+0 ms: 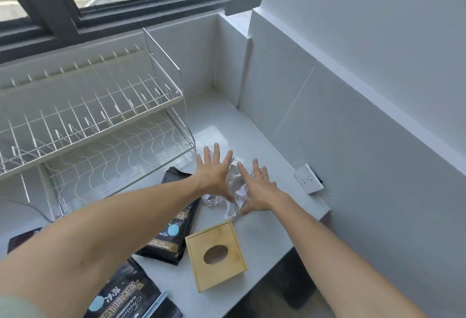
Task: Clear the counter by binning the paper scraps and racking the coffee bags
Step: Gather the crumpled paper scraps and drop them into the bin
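Crumpled white paper scraps (236, 191) lie on the pale counter (267, 237) between my two hands. My left hand (214, 171) hovers flat over their left side with fingers spread. My right hand (257, 186) rests on their right side, fingers also spread and holding nothing. A black coffee bag (174, 232) lies flat just left of the scraps, partly under my left forearm. A second black coffee bag (126, 297) lies at the bottom edge. A third dark bag (21, 238) peeks out at far left. The white two-tier wire rack (95, 120) stands at the left, its shelves bare.
A wooden tissue box (216, 254) with an oval hole sits near the counter's front right edge. A white wall socket (309, 179) is mounted on the tiled wall to the right. A window runs behind the rack. The counter drops off at the right front.
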